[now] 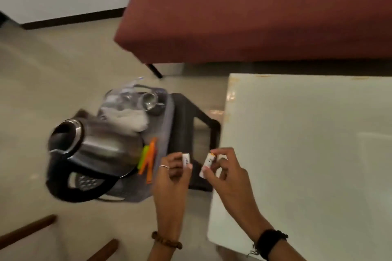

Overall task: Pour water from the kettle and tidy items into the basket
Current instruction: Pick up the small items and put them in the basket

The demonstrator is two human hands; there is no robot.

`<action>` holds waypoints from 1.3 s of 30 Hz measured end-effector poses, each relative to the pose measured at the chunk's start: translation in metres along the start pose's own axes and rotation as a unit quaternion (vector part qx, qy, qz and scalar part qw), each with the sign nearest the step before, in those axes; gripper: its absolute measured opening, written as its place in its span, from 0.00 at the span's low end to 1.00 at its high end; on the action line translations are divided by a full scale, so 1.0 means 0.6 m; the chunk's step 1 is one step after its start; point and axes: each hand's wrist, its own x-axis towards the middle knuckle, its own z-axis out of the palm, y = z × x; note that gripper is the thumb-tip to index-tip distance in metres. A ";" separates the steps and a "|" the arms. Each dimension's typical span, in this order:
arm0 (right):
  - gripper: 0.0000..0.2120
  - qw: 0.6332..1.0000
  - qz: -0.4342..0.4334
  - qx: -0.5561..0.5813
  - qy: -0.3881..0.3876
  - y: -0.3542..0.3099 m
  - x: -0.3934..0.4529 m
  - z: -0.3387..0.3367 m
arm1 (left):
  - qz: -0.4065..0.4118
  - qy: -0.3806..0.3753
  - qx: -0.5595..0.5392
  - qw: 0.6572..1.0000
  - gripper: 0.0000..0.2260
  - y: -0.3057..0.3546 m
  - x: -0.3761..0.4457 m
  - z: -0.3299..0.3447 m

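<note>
A steel kettle (93, 154) with a black handle stands in a grey basket (167, 125) on a dark stool, its lid open. Behind it in the basket lie a white cloth (127, 121), a clear glass jug (121, 95) and a small metal cup (149, 99). Orange and green clothes pegs (148, 157) lie beside the kettle. My left hand (171, 178) pinches a small white labelled piece (186, 160). My right hand (227, 174) pinches a second white piece (209, 164) with an orange tip. Both hands hover over the gap between basket and table.
A white glossy table (307, 154) fills the right side. A maroon sofa (244, 12) stands behind. The dark stool (191, 133) sits between basket and table. Wooden chair legs (27, 229) show at bottom left on the pale tiled floor.
</note>
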 end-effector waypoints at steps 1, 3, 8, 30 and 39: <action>0.13 1.000 -0.009 0.005 -0.019 -0.019 0.013 0.048 | 0.004 0.033 0.024 0.999 0.13 -0.017 0.026 -0.044; 0.12 0.998 -0.033 -0.012 -0.061 -0.049 0.036 0.150 | -0.011 0.066 0.067 0.995 0.12 -0.061 0.077 -0.132; 0.20 0.964 -0.082 -0.231 -0.106 -0.052 0.072 0.305 | -0.057 -0.017 0.143 0.988 0.11 -0.169 0.145 -0.225; 0.02 0.957 -0.065 -0.283 0.004 0.025 0.079 0.044 | 0.004 -0.126 0.039 0.991 0.12 -0.057 0.031 0.021; 0.01 0.923 0.096 -0.210 0.309 0.151 -0.034 -0.479 | 0.099 -0.349 0.066 0.929 0.05 0.130 -0.237 0.475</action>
